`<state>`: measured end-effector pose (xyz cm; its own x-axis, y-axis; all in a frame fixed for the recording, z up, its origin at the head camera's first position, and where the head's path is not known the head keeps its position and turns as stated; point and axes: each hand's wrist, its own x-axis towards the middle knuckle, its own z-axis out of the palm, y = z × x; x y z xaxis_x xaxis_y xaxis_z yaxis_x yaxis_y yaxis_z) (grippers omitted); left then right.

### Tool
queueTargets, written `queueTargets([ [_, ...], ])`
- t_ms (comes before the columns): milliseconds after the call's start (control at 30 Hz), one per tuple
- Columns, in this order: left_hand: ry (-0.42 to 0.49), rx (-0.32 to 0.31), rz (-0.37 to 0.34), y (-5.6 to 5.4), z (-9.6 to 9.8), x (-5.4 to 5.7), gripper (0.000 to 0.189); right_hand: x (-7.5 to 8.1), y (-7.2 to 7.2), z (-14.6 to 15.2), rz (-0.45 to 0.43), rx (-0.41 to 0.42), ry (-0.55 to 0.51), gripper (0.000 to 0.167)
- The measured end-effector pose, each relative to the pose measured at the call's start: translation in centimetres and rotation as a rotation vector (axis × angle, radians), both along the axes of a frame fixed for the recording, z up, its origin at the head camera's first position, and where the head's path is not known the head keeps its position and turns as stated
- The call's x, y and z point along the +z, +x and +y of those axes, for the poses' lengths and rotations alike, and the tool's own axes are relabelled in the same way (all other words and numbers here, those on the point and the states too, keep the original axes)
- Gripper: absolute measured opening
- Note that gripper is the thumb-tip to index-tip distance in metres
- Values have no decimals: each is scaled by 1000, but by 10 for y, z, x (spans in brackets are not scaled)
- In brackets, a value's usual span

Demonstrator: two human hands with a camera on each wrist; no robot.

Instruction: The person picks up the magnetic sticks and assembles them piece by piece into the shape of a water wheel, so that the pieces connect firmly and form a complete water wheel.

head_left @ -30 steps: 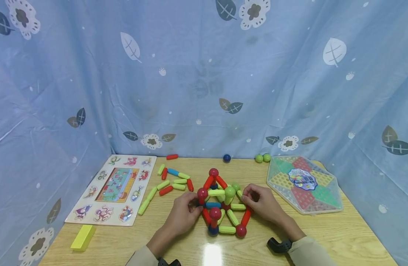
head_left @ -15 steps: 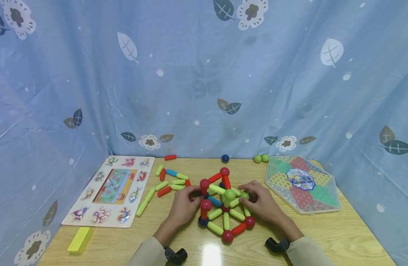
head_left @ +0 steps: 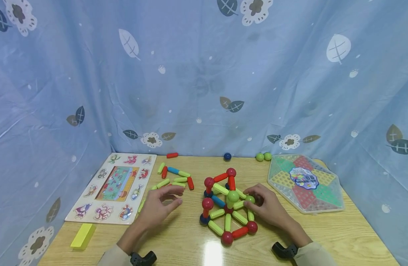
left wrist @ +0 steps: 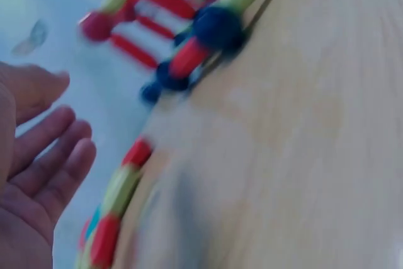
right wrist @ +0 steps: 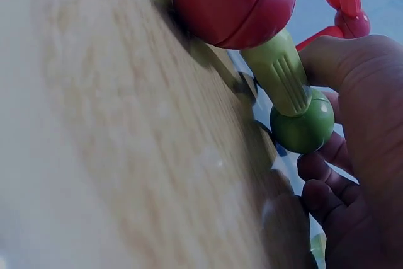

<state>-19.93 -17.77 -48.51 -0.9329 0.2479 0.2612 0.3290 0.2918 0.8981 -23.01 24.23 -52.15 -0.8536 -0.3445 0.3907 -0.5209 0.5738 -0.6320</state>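
Observation:
A model of magnetic rods and balls point(head_left: 228, 222) stands on the table, with rods spread like spokes around a red centre ball. Short uprights on its left carry red balls point(head_left: 207, 204), and a light green ball point(head_left: 232, 196) tops the middle one. My right hand point(head_left: 265, 205) grips the model's right side; in the right wrist view its thumb and fingers are around a green ball point(right wrist: 302, 124) joined to a light green rod point(right wrist: 280, 74). My left hand point(head_left: 158, 207) is apart from the model, fingers loosely bent and holding nothing, near the loose rods.
Loose rods point(head_left: 173, 170) in red, green and blue lie at the back left, beside an animal puzzle board point(head_left: 127, 221). A yellow block point(head_left: 83, 236) sits front left. Behind are a blue ball point(head_left: 227, 156) and green balls point(head_left: 259, 157); a hexagonal game box point(head_left: 305, 181) lies right.
The model has turned on the table between both hands. My left hand has since let go and moved left, while my right hand stays at the green ball.

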Motion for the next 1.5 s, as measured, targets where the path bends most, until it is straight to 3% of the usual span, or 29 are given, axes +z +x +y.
queueTargets([
  [133,-3,35,55,-4,-36,3,32,0,1,3,4,-2,0,28],
  [267,-117,77,99,-14,-52,1,34,-1,1,4,10,-8,-9,28],
  [600,-566,180,210,-42,-34,-14,33,-7,2,2,16,7,-42,28],
  [733,-663,194,192,-45,-27,-14,23,-8,2,2,5,1,-44,28],
  [833,-689,202,174,-42,-25,-10,20,-8,2,2,-7,-3,-40,28],
  [1067,-662,189,186,-31,-24,4,25,-7,2,3,5,-8,-37,29],
  [1133,-653,187,166,-29,-24,5,25,-7,2,3,0,-9,-35,29],
  [1200,-602,189,98,-25,-21,7,26,-7,3,3,-5,-8,-32,29],
  [1267,-486,181,-7,-20,-16,10,27,-7,3,2,-9,-8,-28,28],
  [1400,-146,140,-246,-10,6,23,28,-7,3,2,-5,-14,-28,29],
  [1500,38,110,-383,-5,25,33,28,-7,2,2,-3,-15,-29,29],
])
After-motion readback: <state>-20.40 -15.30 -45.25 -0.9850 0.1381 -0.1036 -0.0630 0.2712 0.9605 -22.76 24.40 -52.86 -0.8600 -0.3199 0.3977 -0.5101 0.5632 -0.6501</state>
